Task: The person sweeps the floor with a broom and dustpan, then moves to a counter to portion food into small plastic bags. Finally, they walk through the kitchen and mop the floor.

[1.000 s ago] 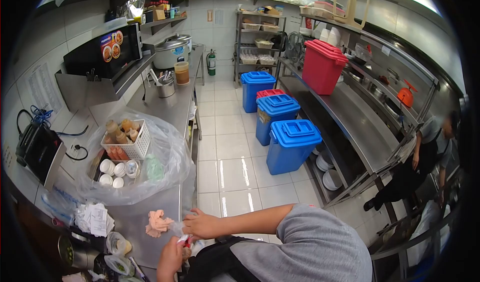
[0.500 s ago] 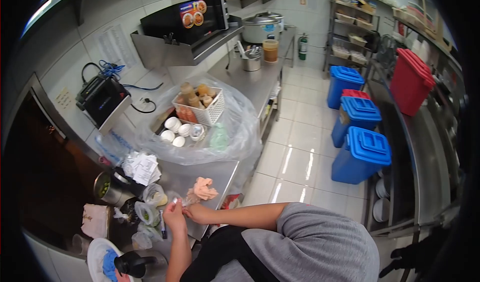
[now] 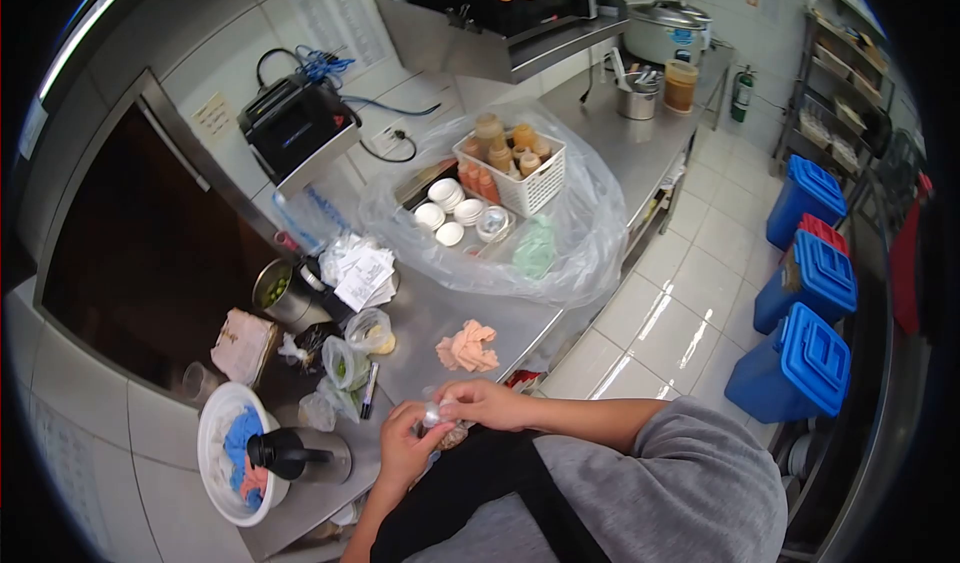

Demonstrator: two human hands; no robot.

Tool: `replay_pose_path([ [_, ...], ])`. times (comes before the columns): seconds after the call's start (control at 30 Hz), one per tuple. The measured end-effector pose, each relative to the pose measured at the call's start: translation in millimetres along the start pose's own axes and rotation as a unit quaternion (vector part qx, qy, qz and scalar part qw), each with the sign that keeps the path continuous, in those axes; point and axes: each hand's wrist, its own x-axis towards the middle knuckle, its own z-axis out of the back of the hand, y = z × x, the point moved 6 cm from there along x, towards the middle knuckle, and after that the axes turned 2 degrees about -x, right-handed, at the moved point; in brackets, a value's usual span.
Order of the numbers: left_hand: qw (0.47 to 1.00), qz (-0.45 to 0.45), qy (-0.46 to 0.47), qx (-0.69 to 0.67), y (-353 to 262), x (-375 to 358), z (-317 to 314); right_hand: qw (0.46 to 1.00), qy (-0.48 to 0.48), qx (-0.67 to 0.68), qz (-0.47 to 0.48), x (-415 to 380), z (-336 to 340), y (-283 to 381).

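Clear, shiny, crumpled plastic bag (image 3: 432, 416) between left hand (image 3: 402, 443) and right hand (image 3: 490, 403), fingers (image 3: 458, 391) pinched tight on it

Microwave (image 3: 470, 3) up at 12 o'clock, steel wall shelf (image 3: 425, 43) under it. Big lidded cooker (image 3: 655, 38) at 1, fire extinguisher (image 3: 742, 95) at 2. Blue lidded bins (image 3: 785, 368) lined up around 3, red lid (image 3: 824, 231) showing between two. White tub (image 3: 211, 463) at 8, blue cloth (image 3: 238, 438) inside. Metal pot (image 3: 297, 306) at 9, some green stuff (image 3: 277, 289) in there. Black boxy gadget (image 3: 290, 128) at 10, blue cable (image 3: 325, 63) bunched up top.
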Motion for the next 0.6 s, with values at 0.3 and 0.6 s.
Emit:
replay_pose_path([
  [0.3,0.998,-0.044,0.002,0.043,7,6,-23,0.956,-0.035,-0.255,0.143,-16,27,40],
  [0.6,0.947,0.181,0.004,-0.265,76,-5,-69,0.934,-0.026,-0.355,0.039,-27,22,18],
])
